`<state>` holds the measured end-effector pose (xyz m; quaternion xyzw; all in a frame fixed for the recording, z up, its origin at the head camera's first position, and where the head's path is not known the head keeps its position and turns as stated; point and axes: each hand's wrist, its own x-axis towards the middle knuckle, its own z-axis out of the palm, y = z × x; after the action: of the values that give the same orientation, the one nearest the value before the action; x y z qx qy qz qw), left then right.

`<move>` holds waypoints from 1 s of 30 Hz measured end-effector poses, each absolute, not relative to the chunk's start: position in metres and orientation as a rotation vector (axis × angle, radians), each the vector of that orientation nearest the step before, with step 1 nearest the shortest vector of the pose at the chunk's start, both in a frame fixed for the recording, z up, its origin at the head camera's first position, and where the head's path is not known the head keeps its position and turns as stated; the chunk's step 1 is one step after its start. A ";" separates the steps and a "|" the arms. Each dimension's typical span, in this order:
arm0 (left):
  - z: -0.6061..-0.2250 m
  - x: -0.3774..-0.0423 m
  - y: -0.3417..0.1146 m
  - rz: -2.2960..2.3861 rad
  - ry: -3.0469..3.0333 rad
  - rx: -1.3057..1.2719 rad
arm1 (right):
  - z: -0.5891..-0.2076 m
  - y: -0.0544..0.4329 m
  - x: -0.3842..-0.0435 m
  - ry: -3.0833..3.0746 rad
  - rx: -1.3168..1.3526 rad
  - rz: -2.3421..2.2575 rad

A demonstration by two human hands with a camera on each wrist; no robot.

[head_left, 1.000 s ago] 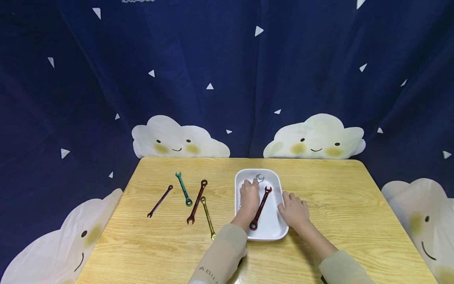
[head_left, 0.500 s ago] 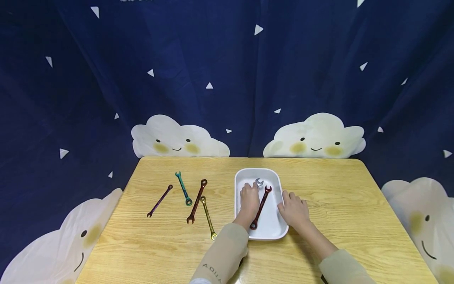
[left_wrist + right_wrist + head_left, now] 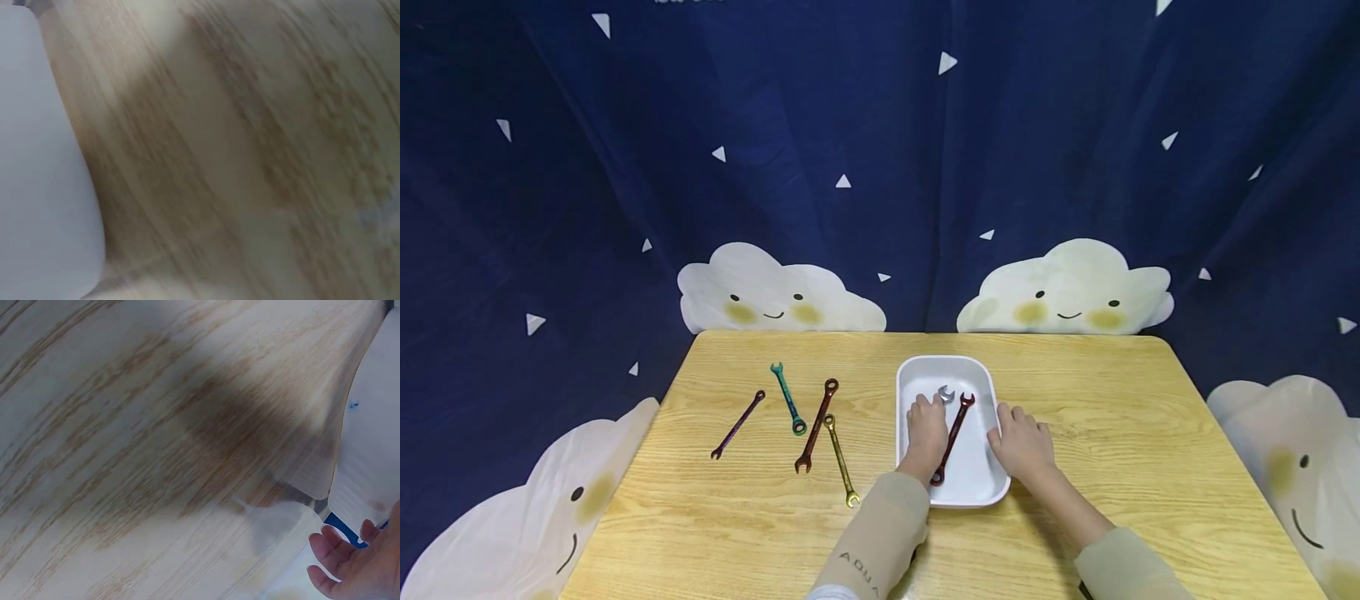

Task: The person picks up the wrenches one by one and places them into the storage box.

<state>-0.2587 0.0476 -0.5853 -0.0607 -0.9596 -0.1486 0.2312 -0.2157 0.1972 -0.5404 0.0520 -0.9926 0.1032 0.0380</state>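
Observation:
In the head view, my left hand [image 3: 928, 429] reaches into a white tray [image 3: 981, 496] and grips a silver wrench [image 3: 946, 394]. Only the wrench's open-ended head shows beyond my fingers; the rest is hidden under the hand. Beside it in the tray lies a dark red wrench [image 3: 957, 429], its ring end toward me. My right hand [image 3: 1022, 442] rests at the tray's right rim with relaxed fingers; in the right wrist view these fingers [image 3: 325, 553] are beside the tray's outer wall [image 3: 369, 425]. The left wrist view catches just the tray's side [image 3: 47, 169] and wood.
Left of the tray, several wrenches lie on the wooden table [image 3: 1112, 400]: a purple one [image 3: 738, 425], a teal one [image 3: 787, 400], a brownish-red one [image 3: 817, 425] and a gold one [image 3: 841, 461]. The red and gold ones nearly meet. A dark blue curtain [image 3: 880, 100] hangs behind.
The silver wrench's head has slid toward me in the tray, and my left hand has shifted slightly the same way. The right hand stays at the rim.

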 end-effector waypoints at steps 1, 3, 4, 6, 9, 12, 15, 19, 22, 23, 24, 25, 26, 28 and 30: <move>-0.585 -0.258 0.048 -0.412 -2.654 -0.159 | -0.540 0.197 -0.216 -3.047 0.159 0.315; -0.586 -0.257 0.048 -0.401 -2.685 -0.141 | -0.540 0.197 -0.216 -3.048 0.158 0.314; -0.583 -0.256 0.049 -0.417 -2.717 -0.124 | -0.540 0.197 -0.216 -3.050 0.158 0.314; -0.584 -0.257 0.049 -0.390 -2.734 -0.105 | -0.540 0.197 -0.216 -3.051 0.157 0.317; -0.582 -0.257 0.049 -0.360 -2.775 -0.083 | -0.540 0.196 -0.216 -3.049 0.156 0.323; -0.581 -0.257 0.049 -0.359 -2.804 -0.076 | -0.540 0.196 -0.216 -3.049 0.156 0.326; -0.581 -0.258 0.048 -0.381 -2.825 -0.064 | -0.540 0.197 -0.216 -3.050 0.158 0.327; -0.582 -0.260 0.048 -0.468 -2.851 -0.005 | -0.541 0.197 -0.216 -3.043 0.160 0.335; -0.582 -0.260 0.047 -0.541 -2.854 0.039 | -0.541 0.197 -0.216 -3.038 0.162 0.338; -0.583 -0.260 0.047 -0.556 -2.852 0.047 | -0.542 0.197 -0.216 -3.037 0.163 0.337; -0.583 -0.260 0.047 -0.564 -2.852 0.053 | -0.542 0.198 -0.216 -3.036 0.163 0.337; -0.582 -0.260 0.047 -0.569 -2.858 0.060 | -0.542 0.197 -0.216 -3.036 0.163 0.337; -0.581 -0.260 0.047 -0.570 -2.861 0.064 | -0.541 0.197 -0.216 -3.036 0.163 0.338; -0.581 -0.260 0.047 -0.564 -2.875 0.072 | -0.541 0.197 -0.216 -3.034 0.161 0.339; -0.580 -0.260 0.047 -0.564 -2.877 0.076 | -0.541 0.197 -0.216 -3.031 0.159 0.341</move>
<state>-0.2598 0.0466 -0.5799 0.0259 -0.9756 -0.1912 0.1044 -0.2159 0.1972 -0.5414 0.0520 -0.9914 0.1116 0.0438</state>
